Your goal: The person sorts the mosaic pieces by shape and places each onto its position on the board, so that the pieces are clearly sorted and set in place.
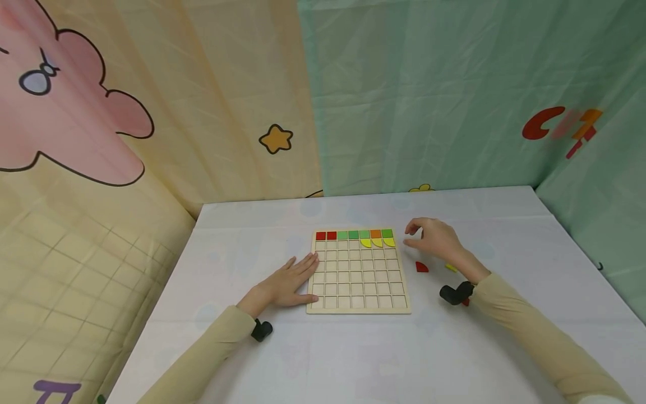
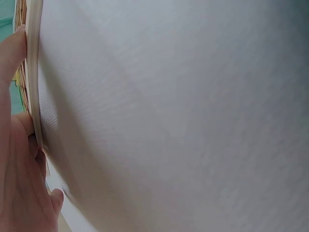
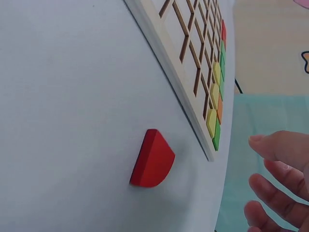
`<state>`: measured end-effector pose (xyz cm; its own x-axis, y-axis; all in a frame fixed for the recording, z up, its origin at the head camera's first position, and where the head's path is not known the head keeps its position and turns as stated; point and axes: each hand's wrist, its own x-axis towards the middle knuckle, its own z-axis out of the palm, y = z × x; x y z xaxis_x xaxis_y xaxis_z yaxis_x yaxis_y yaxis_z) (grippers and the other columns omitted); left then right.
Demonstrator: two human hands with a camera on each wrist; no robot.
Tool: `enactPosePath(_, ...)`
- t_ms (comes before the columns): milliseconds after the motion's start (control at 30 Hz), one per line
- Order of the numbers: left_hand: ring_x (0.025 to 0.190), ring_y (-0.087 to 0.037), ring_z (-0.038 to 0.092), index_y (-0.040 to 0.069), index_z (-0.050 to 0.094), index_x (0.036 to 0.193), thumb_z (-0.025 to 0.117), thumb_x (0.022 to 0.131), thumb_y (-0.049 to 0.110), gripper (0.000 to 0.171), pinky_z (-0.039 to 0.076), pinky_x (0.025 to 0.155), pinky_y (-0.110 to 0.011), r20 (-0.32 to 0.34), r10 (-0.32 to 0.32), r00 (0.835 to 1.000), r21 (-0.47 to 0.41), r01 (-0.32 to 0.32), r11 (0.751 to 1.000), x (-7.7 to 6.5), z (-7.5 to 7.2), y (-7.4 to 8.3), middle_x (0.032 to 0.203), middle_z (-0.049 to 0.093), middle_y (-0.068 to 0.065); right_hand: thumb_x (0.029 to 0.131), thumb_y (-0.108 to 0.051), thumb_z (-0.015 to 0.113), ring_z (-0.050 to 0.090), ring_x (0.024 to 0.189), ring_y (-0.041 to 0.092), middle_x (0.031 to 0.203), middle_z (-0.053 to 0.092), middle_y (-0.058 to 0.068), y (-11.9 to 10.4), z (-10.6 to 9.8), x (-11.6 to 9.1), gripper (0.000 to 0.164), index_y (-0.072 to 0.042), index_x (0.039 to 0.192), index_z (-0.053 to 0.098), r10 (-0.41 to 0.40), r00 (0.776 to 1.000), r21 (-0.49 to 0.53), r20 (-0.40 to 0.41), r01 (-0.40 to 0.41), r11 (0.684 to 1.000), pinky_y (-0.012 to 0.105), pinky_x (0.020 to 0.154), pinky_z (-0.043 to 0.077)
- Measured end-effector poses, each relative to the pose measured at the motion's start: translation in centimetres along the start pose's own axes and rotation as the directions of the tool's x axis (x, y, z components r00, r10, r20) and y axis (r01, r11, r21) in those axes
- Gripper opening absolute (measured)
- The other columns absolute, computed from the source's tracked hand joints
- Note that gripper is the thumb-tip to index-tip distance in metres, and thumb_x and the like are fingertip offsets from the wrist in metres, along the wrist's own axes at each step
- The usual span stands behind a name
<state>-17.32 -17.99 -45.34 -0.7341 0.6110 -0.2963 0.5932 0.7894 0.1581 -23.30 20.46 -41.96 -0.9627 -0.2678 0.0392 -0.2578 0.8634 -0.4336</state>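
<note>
A light wooden grid board [image 1: 359,309] lies on the white table. Its far row holds red, green and orange square pieces, and three yellow quarter-round pieces [image 1: 377,243] sit below them at the right. My left hand [image 1: 290,283] rests flat at the board's left edge, fingertips and thumb on its rim. Just off the board's far right corner, my right hand [image 1: 438,241] hovers with loosely bent fingers, thumb and fingertips apart and nothing between them. Beneath it on the table lies a red quarter-round piece [image 3: 153,159], also visible in the head view.
A yellow piece [image 1: 451,267] lies under the right forearm, and another red piece [image 1: 466,302] is partly hidden by the black wrist camera [image 1: 456,293]. Patterned curtains [image 1: 424,101] hang behind the table's far edge.
</note>
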Motion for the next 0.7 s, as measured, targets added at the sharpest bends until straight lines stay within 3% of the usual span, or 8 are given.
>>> enactPosePath(367, 0.151, -0.018, 0.001, 0.011, 0.006, 0.155, 0.042, 0.091, 0.067, 0.093, 0.007, 0.122, -0.048, -0.007, -0.001, 1.0, -0.006, 0.001, 1.0, 0.1, 0.0, 0.0, 0.164, -0.001, -0.003, 0.082, -0.029, 0.074, 0.055, 0.074, 0.019, 0.096, 0.068, 0.008, 2.9, -0.9, -2.0, 0.023, -0.012, 0.095, 0.067, 0.037, 0.999, -0.013, -0.009, -0.038, 0.999, 0.026, 0.061, 0.042)
enactPosePath(700, 0.151, -0.017, 0.0, 0.012, 0.005, 0.155, 0.042, 0.091, 0.068, 0.094, 0.006, 0.123, -0.047, 0.001, -0.013, 1.0, 0.006, 0.013, 1.0, 0.3, 0.2, -0.2, 0.164, -0.002, -0.001, 0.084, -0.026, 0.073, 0.053, 0.074, 0.017, 0.095, 0.068, 0.007, 5.1, -2.1, -4.3, 0.027, -0.009, 0.104, 0.069, 0.024, 1.0, 0.021, 0.021, -0.024, 0.999, 0.026, 0.058, 0.042)
